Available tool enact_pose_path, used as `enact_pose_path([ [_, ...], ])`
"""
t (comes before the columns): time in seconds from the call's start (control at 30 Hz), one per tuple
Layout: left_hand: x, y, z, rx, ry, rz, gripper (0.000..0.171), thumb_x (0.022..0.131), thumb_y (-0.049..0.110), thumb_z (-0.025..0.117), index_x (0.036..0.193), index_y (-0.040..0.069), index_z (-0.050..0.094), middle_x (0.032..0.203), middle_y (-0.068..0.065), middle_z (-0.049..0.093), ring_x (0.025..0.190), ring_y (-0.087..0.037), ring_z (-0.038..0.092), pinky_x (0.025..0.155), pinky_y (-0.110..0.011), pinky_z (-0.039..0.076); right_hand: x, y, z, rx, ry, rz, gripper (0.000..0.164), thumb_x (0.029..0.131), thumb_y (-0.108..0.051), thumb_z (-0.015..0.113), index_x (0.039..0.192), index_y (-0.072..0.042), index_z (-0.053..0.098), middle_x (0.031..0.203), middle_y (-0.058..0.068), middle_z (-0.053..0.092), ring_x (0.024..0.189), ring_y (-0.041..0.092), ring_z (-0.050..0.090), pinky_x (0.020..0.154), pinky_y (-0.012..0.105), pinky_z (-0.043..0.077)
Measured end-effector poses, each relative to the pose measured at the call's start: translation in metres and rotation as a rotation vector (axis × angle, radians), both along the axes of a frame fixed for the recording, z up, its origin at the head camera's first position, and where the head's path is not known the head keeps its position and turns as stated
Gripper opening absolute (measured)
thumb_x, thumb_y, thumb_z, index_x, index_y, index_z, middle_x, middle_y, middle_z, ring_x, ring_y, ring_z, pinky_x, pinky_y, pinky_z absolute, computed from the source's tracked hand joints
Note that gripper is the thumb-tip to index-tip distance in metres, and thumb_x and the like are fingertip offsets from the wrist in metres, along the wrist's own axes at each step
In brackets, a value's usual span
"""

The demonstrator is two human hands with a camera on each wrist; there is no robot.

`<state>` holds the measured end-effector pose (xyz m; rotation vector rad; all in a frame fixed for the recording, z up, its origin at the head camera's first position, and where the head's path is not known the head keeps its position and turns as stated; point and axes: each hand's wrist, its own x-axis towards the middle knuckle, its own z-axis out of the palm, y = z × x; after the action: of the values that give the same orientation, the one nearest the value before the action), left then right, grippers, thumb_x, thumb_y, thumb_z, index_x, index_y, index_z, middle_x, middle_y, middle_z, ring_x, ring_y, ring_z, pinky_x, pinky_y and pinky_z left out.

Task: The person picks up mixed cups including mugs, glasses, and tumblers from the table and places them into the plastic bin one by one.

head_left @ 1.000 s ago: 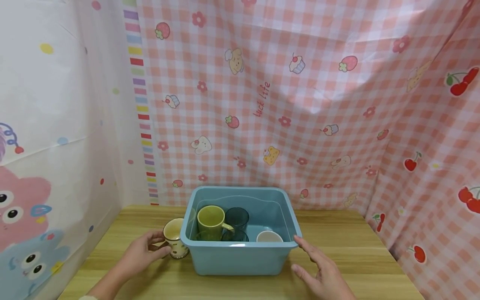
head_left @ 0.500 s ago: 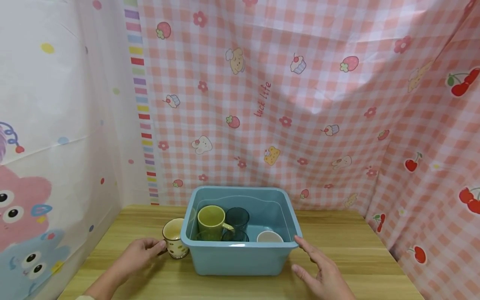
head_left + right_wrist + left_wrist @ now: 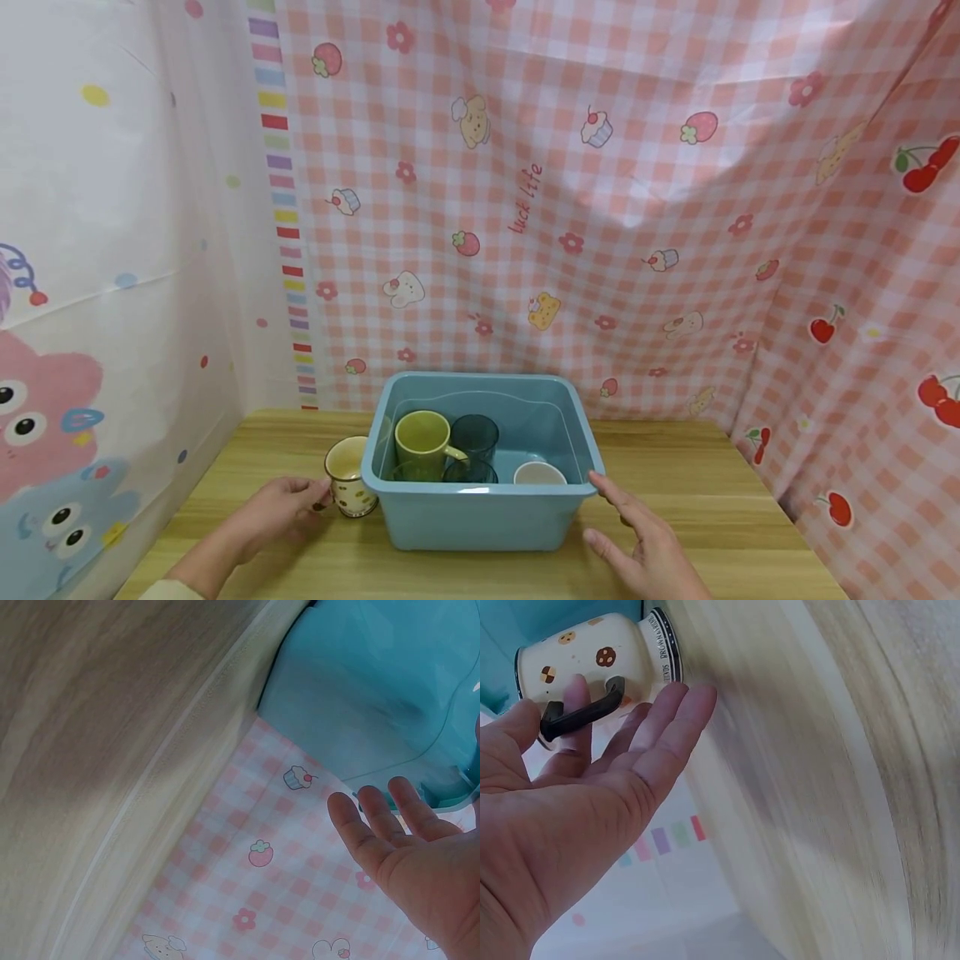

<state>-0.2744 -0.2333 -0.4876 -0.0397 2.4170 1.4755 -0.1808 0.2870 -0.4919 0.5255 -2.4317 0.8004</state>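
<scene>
A cream mug [image 3: 354,497] with brown cookie prints and a dark rim stands upright on the table, close against the left side of a blue plastic tub [image 3: 474,522]. My left hand [image 3: 272,515] holds its black handle [image 3: 592,714]: in the left wrist view the index finger passes through the loop and the thumb lies at its upper end, the other fingers stretched out below. My right hand [image 3: 647,546] has its fingertips at the tub's front right rim, fingers spread and loosely straight. Inside the tub are a yellow-green mug [image 3: 422,435], dark glasses [image 3: 475,435] and a white cup [image 3: 539,474].
The wooden table [image 3: 675,483] reaches back to a pink checked cloth [image 3: 517,275] hung behind it. A white printed cloth [image 3: 150,358] hangs on the left, and cherry-printed cloth [image 3: 885,350] closes off the right.
My left hand has shifted from around the mug's side to its handle, and the mug has turned slightly. The right hand and the tub have stayed put.
</scene>
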Motion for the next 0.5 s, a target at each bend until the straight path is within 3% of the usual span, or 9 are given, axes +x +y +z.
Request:
enact_pose_path([
  [0.2, -0.0022, -0.0015, 0.0047, 0.038, -0.029, 0.001, 0.058, 0.110, 0.055, 0.051, 0.109, 0.002, 0.074, 0.112, -0.006, 0.071, 0.100, -0.019, 0.062, 0.084, -0.037, 0.056, 0.0001, 0.0005, 0.0003, 0.001, 0.006, 0.007, 0.076, 0.090, -0.021, 0.088, 0.158, -0.022, 0.054, 0.152, -0.003, 0.065, 0.135, -0.001, 0.060, 0.088, 0.031, 0.064],
  [0.5, -0.0056, -0.0006, 0.0050, 0.017, -0.032, -0.078, 0.058, 0.110, 0.061, 0.046, 0.091, 0.010, 0.066, 0.091, 0.000, 0.059, 0.093, -0.019, 0.057, 0.085, -0.038, 0.048, 0.0001, 0.0007, 0.0007, 0.002, 0.025, 0.021, 0.077, 0.090, -0.021, 0.088, 0.158, -0.021, 0.054, 0.153, -0.003, 0.065, 0.136, -0.003, 0.058, 0.088, 0.031, 0.064],
])
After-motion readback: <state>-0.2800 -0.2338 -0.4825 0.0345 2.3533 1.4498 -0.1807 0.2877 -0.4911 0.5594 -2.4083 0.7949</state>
